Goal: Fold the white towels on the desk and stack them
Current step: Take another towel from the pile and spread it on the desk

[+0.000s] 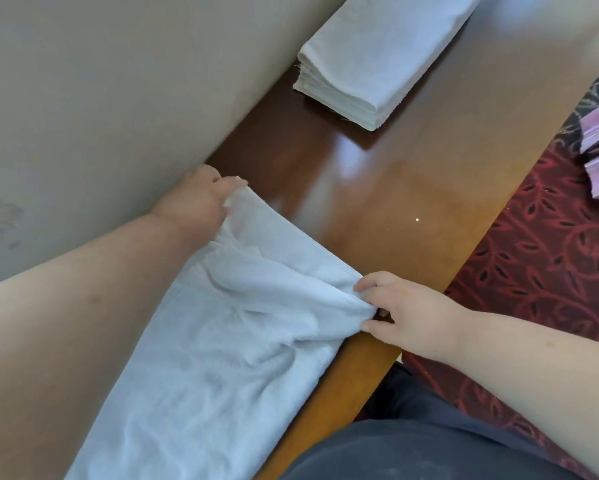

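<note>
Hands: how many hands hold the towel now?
2. The left hand pinches the far corner of the towel near the wall; the right hand pinches the corner nearer the desk front edge.

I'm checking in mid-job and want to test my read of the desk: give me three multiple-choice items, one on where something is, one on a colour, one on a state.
1. Where is the stack of folded towels?
A. on the carpet
B. at the far end of the desk, by the wall
C. on the person's lap

2. What colour is the carpet beside the desk?
A. dark red with a leaf pattern
B. plain green
C. blue stripes

3. What is the state of the towel in front of the person?
A. folded flat, untouched
B. hanging from a hook
C. rumpled, with both hands gripping its far corners

Answers: 1 B, the stack sits far up the desk next to the wall. 2 A, red leafy carpet shows on the right. 3 C, the left hand and right hand each pinch a corner.
</note>
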Demonstrator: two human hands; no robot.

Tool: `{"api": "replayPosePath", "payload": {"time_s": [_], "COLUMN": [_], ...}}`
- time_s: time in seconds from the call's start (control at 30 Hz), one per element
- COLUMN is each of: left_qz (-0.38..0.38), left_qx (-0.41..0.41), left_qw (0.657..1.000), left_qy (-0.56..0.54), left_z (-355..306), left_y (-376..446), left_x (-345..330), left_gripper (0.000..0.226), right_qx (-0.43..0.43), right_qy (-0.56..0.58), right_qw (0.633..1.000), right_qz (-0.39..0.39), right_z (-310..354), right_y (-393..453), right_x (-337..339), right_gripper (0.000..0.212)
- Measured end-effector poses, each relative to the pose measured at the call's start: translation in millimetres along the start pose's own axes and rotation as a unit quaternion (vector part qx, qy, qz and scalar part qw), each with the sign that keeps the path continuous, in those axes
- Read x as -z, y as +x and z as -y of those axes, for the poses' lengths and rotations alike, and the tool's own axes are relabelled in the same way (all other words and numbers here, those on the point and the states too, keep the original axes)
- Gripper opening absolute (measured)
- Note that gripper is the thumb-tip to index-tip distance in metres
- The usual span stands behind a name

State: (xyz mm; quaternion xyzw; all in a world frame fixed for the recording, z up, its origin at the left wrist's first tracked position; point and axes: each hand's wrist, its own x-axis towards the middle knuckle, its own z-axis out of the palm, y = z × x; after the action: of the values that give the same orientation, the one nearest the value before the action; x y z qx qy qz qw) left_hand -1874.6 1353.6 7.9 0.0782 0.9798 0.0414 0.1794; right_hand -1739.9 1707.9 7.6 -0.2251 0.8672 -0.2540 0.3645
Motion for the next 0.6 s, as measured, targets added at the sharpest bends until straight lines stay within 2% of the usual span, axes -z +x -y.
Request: {"api": "replayPosePath", "payload": {"time_s": [0.07,0.17,0.23,0.3,0.37,0.4,0.47,0.53,0.6], "left_qz": [0.012,0.044,0.073,0.075,0.054,0.046,0.051,0.095,0.124], "left_qx": [-0.033,-0.005,-0.024,-0.04,-0.026,-0.016,-0.018,-0.033,-0.036], "left_qw": [0.999,0.999,0.996,0.995,0.998,0.998,0.998,0.994,0.989], "left_qy": [0.022,0.029,0.044,0.052,0.037,0.029,0.027,0.045,0.076], "left_z": [0,0,-1,0,1,2,3,1,-4], "left_y": [1,13,20,25,31,33,35,35,37], "left_x": [-3,2,5,7,13,16,21,24,24], "left_gripper": [0.036,0.041,0.045,0.029,0.008,0.005,0.014,0.022,0.014], "right_qx": [-0.003,0.01,0.018,0.029,0.044,0.05,0.038,0.01,-0.012], "right_qy": [0.009,0.008,-0.003,-0.011,-0.009,-0.011,-0.023,-0.025,-0.018], "right_qw": [0.999,0.998,0.997,0.996,0.996,0.996,0.997,0.998,0.998], "right_qz": [-0.031,-0.066,-0.079,-0.083,-0.08,-0.078,-0.064,-0.058,-0.061], "right_z": [-4,0,-1,0,1,1,1,-2,-7], "right_y": [4,2,-3,-7,-7,-6,-2,3,6], "right_x": [-5,-4,-6,-7,-6,-6,-6,-9,-12], "right_gripper": [0.03,0.032,0.034,0.032,0.023,0.021,0.023,0.034,0.031]}}
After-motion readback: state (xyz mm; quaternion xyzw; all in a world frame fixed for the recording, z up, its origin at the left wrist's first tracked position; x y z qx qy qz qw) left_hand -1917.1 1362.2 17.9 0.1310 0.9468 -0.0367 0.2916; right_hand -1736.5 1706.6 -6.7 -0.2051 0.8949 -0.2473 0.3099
